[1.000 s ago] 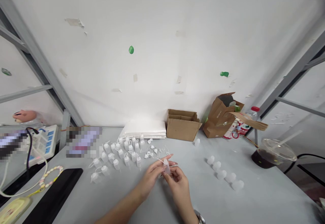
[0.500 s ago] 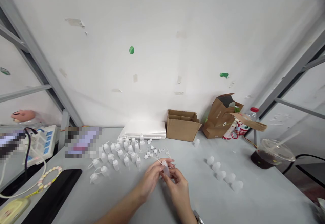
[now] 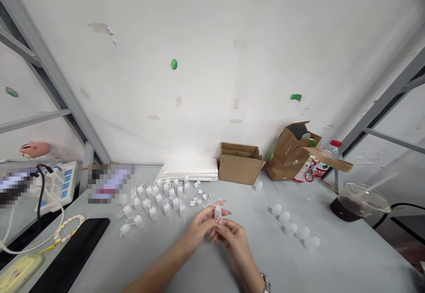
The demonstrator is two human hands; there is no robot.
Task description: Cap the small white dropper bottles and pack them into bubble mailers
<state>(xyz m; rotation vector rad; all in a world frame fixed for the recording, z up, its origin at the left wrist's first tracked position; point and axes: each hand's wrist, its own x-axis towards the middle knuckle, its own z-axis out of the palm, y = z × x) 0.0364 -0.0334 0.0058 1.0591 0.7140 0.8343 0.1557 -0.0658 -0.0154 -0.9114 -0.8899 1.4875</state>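
Observation:
A small translucent squeeze bottle (image 3: 218, 213) is held upright between my hands above the middle of the table. My left hand (image 3: 203, 223) closes on it from the left, with some fingertips reaching behind and past it. From the right, my right hand (image 3: 233, 238) pinches its lower part between thumb and fingers. Left of my hands stand several similar small bottles (image 3: 153, 213), many with looped strap caps. Several loose white caps (image 3: 195, 201) lie just beyond my left hand. On the right is a row of bottles without strap caps (image 3: 291, 229), and a single bottle (image 3: 259, 186) stands farther back.
Behind stand a cardboard box (image 3: 241, 168), a stack of white packets (image 3: 189, 169) and a brown paper bag (image 3: 286, 153). An iced drink cup (image 3: 358, 202) is at right. A black slab (image 3: 73, 253), a beaded strap (image 3: 68, 229) and a power strip (image 3: 63, 186) lie left.
My hands have turned the bottle more upright, and its top now shows above my fingers. My right hand has shifted lower on it. The whole view has moved slightly.

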